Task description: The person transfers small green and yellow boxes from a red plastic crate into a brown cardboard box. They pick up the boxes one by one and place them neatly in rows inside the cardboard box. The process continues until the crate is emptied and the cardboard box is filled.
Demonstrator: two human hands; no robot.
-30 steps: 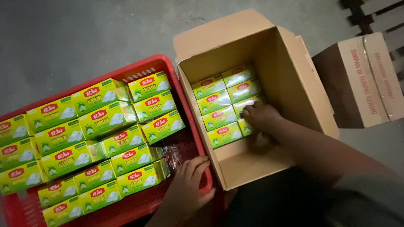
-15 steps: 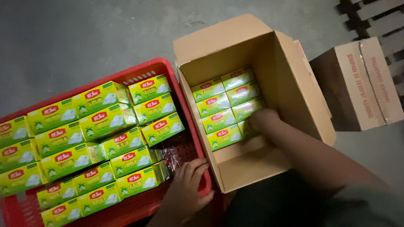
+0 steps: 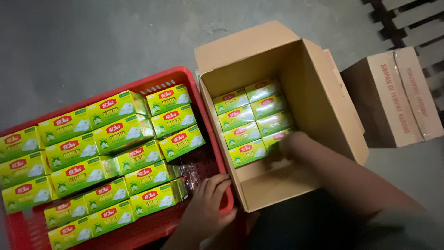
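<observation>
The person's right hand (image 3: 296, 144) reaches down into an open cardboard carton (image 3: 323, 99) that stands on the grey floor (image 3: 92, 41), at about 3 o'clock from the red plastic crate (image 3: 210, 139). The hand is blurred and rests against the nearest packet of the right-hand column of small yellow-green packets in the carton (image 3: 252, 118), which lie in two columns of four along the far part of the bottom; whether its grip is clamped on that packet or merely pressing it cannot be told. The bare cardboard bottom shows at 6 o'clock from those packets. The left hand (image 3: 208, 203) lies on the crate's near right corner, fingers curled over the rim, holding no packet. Inside the crate, rows of the same packets (image 3: 92, 157) fill most of the space, with crumpled clear wrap (image 3: 189, 173) just beside the left fingers. A closed brown carton (image 3: 393, 97) stands well apart at 3 o'clock.
</observation>
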